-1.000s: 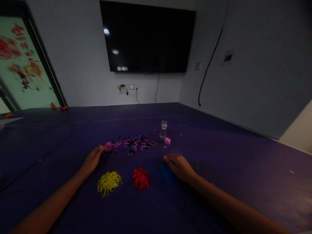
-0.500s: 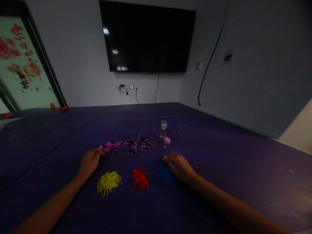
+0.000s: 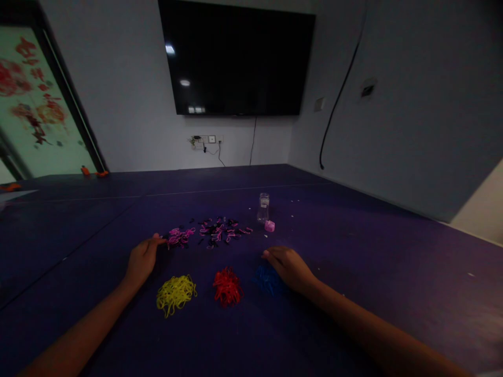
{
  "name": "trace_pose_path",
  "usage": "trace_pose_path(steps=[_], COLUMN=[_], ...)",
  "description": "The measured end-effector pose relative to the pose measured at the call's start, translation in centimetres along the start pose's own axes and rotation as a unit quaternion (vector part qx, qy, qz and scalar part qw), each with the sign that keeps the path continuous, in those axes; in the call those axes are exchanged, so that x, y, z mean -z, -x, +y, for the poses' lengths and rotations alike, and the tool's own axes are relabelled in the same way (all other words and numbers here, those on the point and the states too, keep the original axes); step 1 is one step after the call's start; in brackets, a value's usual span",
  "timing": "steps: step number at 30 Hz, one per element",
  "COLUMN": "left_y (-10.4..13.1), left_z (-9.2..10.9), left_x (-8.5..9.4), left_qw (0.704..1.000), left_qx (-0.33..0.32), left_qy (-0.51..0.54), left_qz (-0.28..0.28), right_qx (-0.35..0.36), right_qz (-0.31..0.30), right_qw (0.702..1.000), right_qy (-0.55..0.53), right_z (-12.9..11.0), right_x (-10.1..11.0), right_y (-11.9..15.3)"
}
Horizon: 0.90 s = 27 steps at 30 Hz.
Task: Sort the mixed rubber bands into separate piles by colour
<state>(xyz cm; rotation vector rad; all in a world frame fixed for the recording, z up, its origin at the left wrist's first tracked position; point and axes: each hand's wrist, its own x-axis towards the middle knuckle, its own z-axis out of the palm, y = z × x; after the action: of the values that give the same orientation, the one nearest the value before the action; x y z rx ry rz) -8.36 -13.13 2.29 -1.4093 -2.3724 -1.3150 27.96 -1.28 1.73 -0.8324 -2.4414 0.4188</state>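
Note:
My left hand (image 3: 142,258) is at the left edge of a loose pile of pink and black rubber bands (image 3: 178,237); its index finger reaches to the bands, the thumb slightly apart. A second spread of pink and black bands (image 3: 218,231) lies to the right. My right hand (image 3: 290,268) rests beside and partly over a blue rubber band pile (image 3: 268,278), fingertips drawn together; whatever they may hold is hidden. Between my arms lie a yellow rubber band pile (image 3: 176,294) and a red one (image 3: 228,287).
A clear open bottle (image 3: 263,208) stands beyond the bands, with a pink cap (image 3: 269,226) in front of it. Small white scraps dot the dark purple surface (image 3: 353,251). A large television (image 3: 239,63) hangs on the wall behind, and a black cable (image 3: 334,107) dangles at right.
My left hand has drawn back slightly left from the pink and black bands, its thumb parting from the index finger. My right hand has stayed in place.

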Motion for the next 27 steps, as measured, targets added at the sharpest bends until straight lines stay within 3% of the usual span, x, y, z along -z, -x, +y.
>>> trace_pose_path(steps=[8,17,27], left_y=[-0.5,-0.2,-0.3], left_z=[-0.6,0.5,0.2], left_x=[0.1,-0.1,-0.4], left_qw=[0.999,0.997,0.992], left_qx=[0.008,-0.059,-0.07], left_qy=[-0.027,-0.012,-0.016], left_qz=[0.038,-0.054,-0.103], right_qx=[-0.003,0.002,-0.002], right_qz=[-0.009,-0.006,-0.005], right_qw=[1.0,1.0,1.0], right_qy=[0.011,0.012,0.01], right_z=[-0.3,0.0,-0.3], right_x=[0.2,0.0,0.1], right_y=[0.0,0.0,0.0])
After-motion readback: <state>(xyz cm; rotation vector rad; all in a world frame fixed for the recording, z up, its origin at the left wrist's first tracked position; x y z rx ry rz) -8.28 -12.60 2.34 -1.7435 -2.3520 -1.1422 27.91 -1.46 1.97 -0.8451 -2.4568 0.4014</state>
